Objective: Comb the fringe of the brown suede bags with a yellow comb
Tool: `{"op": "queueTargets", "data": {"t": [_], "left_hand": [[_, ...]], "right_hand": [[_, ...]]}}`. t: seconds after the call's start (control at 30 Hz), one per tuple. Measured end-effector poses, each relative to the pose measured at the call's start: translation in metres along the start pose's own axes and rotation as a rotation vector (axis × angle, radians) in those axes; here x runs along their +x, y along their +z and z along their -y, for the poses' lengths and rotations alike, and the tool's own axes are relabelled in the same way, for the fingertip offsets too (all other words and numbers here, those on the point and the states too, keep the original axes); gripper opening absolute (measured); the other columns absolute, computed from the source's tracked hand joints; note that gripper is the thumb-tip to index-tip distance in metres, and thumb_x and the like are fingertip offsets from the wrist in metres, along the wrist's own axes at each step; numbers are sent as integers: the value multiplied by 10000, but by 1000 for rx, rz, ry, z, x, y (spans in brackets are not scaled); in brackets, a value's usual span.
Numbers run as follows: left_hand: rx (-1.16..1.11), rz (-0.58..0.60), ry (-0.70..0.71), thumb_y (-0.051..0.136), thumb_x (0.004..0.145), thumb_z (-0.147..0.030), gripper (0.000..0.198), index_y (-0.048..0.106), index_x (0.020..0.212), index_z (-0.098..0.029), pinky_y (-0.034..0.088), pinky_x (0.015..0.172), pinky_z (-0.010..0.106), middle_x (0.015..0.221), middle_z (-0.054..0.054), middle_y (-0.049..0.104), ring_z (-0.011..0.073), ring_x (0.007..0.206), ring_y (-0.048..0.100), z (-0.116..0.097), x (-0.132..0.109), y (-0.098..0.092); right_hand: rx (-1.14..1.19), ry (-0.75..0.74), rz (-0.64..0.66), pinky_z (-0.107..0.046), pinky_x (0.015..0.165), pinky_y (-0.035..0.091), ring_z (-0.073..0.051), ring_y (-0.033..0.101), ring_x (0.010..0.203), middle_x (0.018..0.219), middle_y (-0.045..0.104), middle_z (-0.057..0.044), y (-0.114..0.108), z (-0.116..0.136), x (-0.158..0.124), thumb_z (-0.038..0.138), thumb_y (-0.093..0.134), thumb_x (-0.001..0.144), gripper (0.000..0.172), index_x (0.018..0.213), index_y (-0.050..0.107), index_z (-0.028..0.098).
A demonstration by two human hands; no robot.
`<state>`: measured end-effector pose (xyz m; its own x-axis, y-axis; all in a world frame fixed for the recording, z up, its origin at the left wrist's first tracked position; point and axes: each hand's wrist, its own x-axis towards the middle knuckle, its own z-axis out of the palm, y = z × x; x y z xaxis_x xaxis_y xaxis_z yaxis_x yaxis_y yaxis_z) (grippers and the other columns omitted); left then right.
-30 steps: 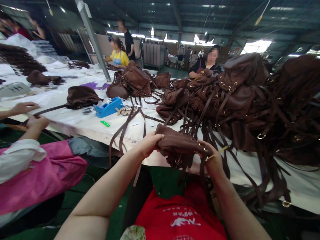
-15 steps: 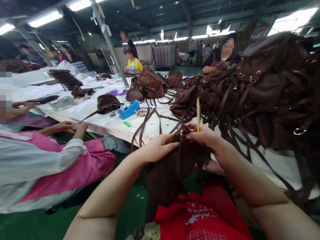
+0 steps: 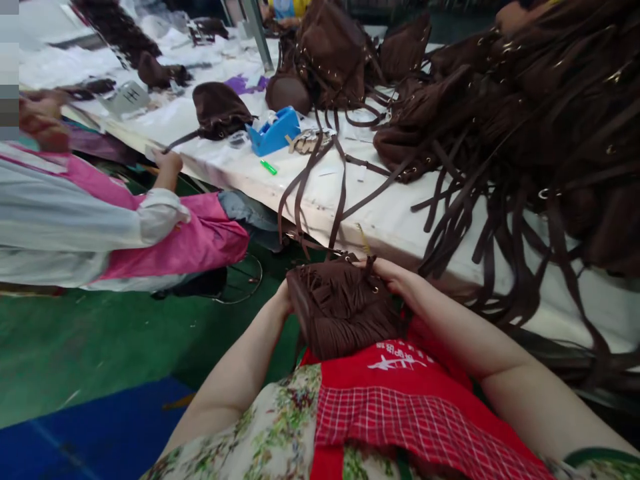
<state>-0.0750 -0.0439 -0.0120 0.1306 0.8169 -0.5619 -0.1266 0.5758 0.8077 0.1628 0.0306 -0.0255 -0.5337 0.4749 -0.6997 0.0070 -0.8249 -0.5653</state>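
I have 1 brown fringed bag [image 3: 343, 307] against my red apron [image 3: 400, 393], in my lap, just below the near edge of the white worktop [image 3: 395, 223]. The bag's fringe faces up and its eyeleted rim points toward the worktop.

My left hand [image 3: 283, 297] presses the bag's left side. Only the heel of that hand shows, so I cannot tell whether its fingers are curled. My right hand [image 3: 395, 277] is closed over the rim at the bag's right corner. A thin pale stick [image 3: 363, 239] rises just above the rim beside that hand; whether my fingers grip it I cannot tell.

On the worktop to my right lies a heap of brown bags [image 3: 525, 107], and their straps [image 3: 465, 220] spill over the edge. Further left sit a blue tape dispenser [image 3: 276, 131], a green marker [image 3: 269, 167] near it, and 1 brown drawstring pouch [image 3: 219, 112]. A co-worker in a pink apron [image 3: 195, 240] sits on my left, with a hand [image 3: 167, 162] at the worktop's edge.
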Motion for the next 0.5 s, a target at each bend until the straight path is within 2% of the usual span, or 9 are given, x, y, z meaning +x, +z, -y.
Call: {"op": "queueTargets", "data": {"t": [0.1, 0.17, 0.27, 0.33, 0.43, 0.5], "left_hand": [[-237, 2, -74, 263, 842, -721, 753, 599, 1122, -108, 499, 908, 450, 1111, 170, 667, 287, 1054, 627, 3, -3, -14], [-273, -28, -35, 334, 791, -761, 776, 586, 1168, -131, 490, 934, 440, 1142, 158, 667, 299, 1099, 611, 1, -15, -15], [-191, -28, -17, 625, 739, -595, 657, 520, 1257, -205, 489, 959, 400, 1250, 114, 622, 273, 1136, 596, 2, -38, 2], [-110, -14, -20, 766, 664, -421, 711, 484, 1282, -214, 487, 971, 388, 1285, 106, 599, 262, 1142, 592, 9, -48, 18], [-79, -116, 53, 780, 639, -377, 636, 547, 1180, -140, 490, 956, 415, 1207, 133, 642, 280, 1101, 610, 21, -51, 36], [-112, -207, 113, 752, 658, -403, 551, 590, 1100, -117, 496, 934, 427, 1130, 133, 678, 284, 1045, 634, 19, -49, 37]], "right_hand": [[89, -92, -80, -312, 622, 548, -182, 647, 601, 641, 705, -34, -11, -4, 1, 263, 725, 707, 193, 824, 621, 150], [129, -185, -89, -315, 652, 554, -184, 659, 631, 672, 713, -32, -14, -2, -2, 258, 712, 714, 188, 841, 620, 155], [136, -299, -97, -310, 651, 553, -190, 670, 664, 700, 716, -22, -12, 2, -12, 282, 704, 711, 188, 839, 616, 177], [97, -362, -120, -295, 628, 546, -186, 669, 670, 709, 714, -12, -10, 4, -20, 289, 708, 701, 202, 854, 619, 191], [-3, -400, -172, -270, 520, 510, -169, 633, 570, 638, 684, 7, -12, 6, -29, 322, 717, 688, 236, 871, 629, 202], [-74, -390, -245, -245, 427, 448, -142, 565, 466, 564, 640, 21, -19, 7, -32, 356, 717, 683, 256, 866, 634, 197]]}}
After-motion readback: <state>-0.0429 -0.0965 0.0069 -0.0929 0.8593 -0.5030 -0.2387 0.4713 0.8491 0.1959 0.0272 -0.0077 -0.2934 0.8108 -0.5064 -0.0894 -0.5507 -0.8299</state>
